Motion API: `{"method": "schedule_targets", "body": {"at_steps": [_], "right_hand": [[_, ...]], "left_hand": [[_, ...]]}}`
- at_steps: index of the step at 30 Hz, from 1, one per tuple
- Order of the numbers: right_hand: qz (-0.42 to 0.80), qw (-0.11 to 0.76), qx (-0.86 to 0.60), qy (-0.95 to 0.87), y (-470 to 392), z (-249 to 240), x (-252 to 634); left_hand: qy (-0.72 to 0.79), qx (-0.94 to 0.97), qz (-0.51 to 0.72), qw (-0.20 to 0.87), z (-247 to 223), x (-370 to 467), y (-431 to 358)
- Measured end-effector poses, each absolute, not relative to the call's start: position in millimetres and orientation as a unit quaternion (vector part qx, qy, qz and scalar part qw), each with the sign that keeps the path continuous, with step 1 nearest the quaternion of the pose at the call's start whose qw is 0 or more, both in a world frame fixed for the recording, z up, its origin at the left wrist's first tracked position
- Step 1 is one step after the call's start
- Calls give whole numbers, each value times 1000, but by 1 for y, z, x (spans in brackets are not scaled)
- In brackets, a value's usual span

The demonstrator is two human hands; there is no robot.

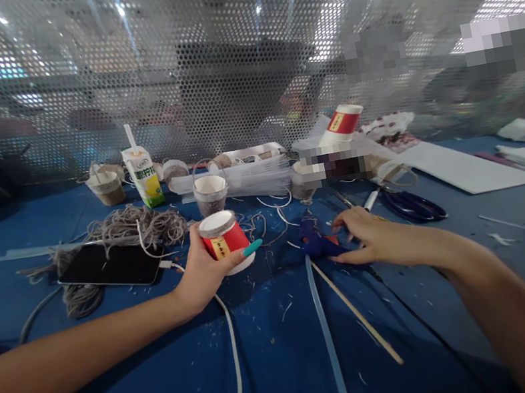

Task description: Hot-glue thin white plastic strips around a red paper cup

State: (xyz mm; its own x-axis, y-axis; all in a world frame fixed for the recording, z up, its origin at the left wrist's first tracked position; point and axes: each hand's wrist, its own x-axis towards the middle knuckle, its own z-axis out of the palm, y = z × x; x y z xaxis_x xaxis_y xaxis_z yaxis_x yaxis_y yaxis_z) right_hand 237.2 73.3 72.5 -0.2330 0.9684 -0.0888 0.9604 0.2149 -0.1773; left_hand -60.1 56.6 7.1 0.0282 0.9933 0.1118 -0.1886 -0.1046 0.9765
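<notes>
My left hand [206, 267] is wrapped round a red and white paper cup [229, 239], which has grey cord around its upper rim. The cup is held above the blue table, and a turquoise nail shows on the thumb. My right hand [364, 236] is at a dark blue glue gun [315, 240] lying on the table. Its thumb and fingers are apart on either side of the gun's handle end, and the thumb seems to touch it. A long clear glue stick [324, 328] reaches from the gun towards me, beside a thin wooden stick [359, 315].
A phone [109, 264] with a white cable and a grey cord heap [138, 226] lie left. Behind stand a drink carton [143, 177], a cord-wrapped cup with handle [211, 195] and another red cup [344, 122]. Scissors [411, 204] and white board [470, 166] lie right.
</notes>
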Motion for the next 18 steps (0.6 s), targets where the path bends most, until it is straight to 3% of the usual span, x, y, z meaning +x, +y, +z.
{"method": "schedule_targets", "body": {"at_steps": [5, 7, 14, 18], "right_hand": [[77, 170, -642, -744, 78, 90, 221], [39, 192, -630, -751, 89, 88, 203], [17, 48, -660, -750, 150, 63, 162], [27, 15, -672, -740, 166, 54, 157]], "left_hand": [[413, 479, 560, 535, 10, -60, 55], [413, 478, 558, 538, 10, -59, 55], [404, 489, 560, 533, 5, -60, 56], [397, 487, 558, 541, 7, -60, 56]]}}
